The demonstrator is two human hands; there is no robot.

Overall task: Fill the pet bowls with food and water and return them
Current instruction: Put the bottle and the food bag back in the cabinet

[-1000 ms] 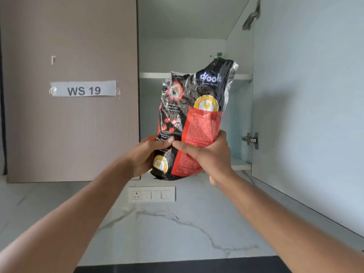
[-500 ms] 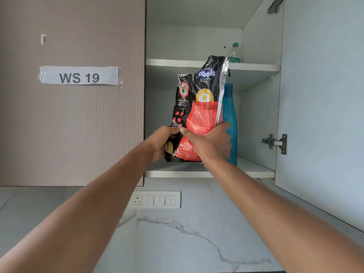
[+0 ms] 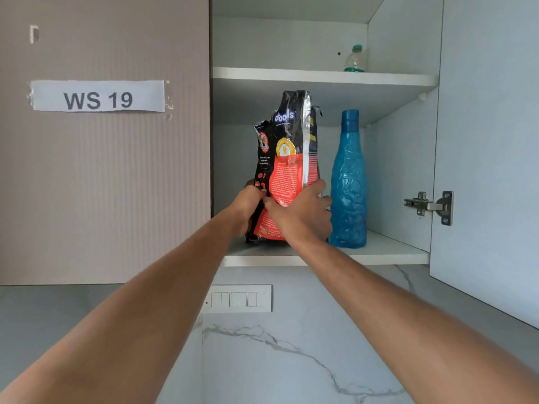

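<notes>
Both hands, left hand (image 3: 248, 205) and right hand (image 3: 303, 217), grip the Drools pet food bag (image 3: 287, 161) on the lower shelf (image 3: 379, 252), blue bottle (image 3: 348, 185) just right of the grip. Looks like stowing; next, let go carefully.

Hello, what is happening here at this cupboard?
A person holds a pet food bag with both hands: the left hand grips its left edge and the right hand grips its right side. The bag stands upright on the lower shelf of the open wall cupboard, just left of a blue bottle. A small clear bottle stands on the upper shelf. No pet bowls are in view.
</notes>
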